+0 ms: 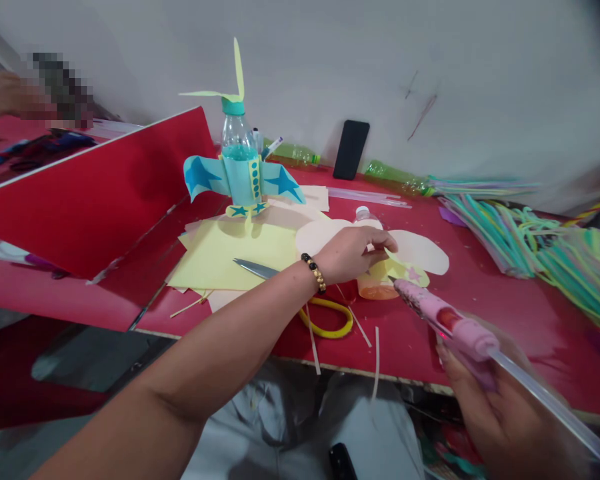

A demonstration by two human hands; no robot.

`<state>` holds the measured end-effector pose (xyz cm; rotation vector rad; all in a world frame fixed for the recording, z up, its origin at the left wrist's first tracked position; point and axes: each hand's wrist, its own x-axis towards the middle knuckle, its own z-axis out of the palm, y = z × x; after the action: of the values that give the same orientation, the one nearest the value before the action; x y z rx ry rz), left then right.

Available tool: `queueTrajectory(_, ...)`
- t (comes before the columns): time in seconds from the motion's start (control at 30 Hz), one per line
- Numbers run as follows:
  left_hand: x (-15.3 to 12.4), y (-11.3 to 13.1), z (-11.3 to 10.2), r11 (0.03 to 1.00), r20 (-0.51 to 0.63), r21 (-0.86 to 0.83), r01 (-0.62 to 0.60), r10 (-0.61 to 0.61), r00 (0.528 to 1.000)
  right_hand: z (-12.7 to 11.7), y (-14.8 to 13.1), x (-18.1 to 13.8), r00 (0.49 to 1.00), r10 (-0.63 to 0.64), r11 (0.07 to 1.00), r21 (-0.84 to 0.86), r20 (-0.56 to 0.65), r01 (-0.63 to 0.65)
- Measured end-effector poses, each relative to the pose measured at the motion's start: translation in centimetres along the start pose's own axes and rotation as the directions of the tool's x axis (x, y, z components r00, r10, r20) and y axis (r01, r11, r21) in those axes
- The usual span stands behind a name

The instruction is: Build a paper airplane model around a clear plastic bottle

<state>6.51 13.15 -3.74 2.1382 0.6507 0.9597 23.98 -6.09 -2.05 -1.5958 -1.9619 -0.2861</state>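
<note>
My left hand (pixel 353 253) rests palm down on a small plastic bottle (pixel 375 283) with orange liquid, lying on the red table (pixel 480 313); its fingers curl over the bottle and the cream paper wings (pixel 420 250) fixed to it. My right hand (pixel 500 407) grips a pink glue gun (pixel 443 320) with a clear glue stick out the back; its nozzle points at the yellow paper with a pink star on the bottle. A finished bottle plane (pixel 240 170) with turquoise wings and a yellow-green propeller stands behind.
Scissors with yellow handles (pixel 300 297) lie on yellow paper sheets (pixel 230 257). A red board (pixel 95 193) leans at left. A black phone (pixel 351 150) leans on the wall by green bottles. Bundles of coloured straws (pixel 535 237) lie at right. Another person's hand (pixel 0 97) is far left.
</note>
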Motion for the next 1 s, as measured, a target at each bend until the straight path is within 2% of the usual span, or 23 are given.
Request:
queueTrajectory(0.17, 0.0, 0.0, 0.0, 1.000, 0.003, 0.012, 0.007, -0.007, 1.000, 0.2, -0.3, 0.9, 0.998, -0.059, 0.998, -0.010, 0.000, 0.059)
queueTrajectory(0.3, 0.0, 0.3, -0.1, 1.000, 0.004, 0.004, 0.024, -0.024, 1.000, -0.2, -0.5, 1.1, 0.999, -0.042, 0.999, -0.009, 0.027, 0.042)
queueTrajectory(0.57, 0.0, 0.4, -0.3, 1.000, 0.012, 0.007, 0.009, -0.009, 1.000, -0.8, 0.1, 0.0, 0.999, -0.038, 0.985, -0.165, 0.019, 0.041)
queueTrajectory(0.77, 0.1, 0.4, -0.3, 1.000, 0.015, 0.013, -0.009, 0.009, 1.000, -0.5, -1.0, 1.0, 1.000, -0.018, 0.998, -0.064, -0.006, 0.018)
queueTrajectory(1.0, 0.0, 0.4, -0.2, 1.000, 0.006, 0.000, 0.010, -0.010, 1.000, -0.3, -0.4, 1.4, 0.991, -0.117, 0.993, -0.028, 0.069, 0.119)
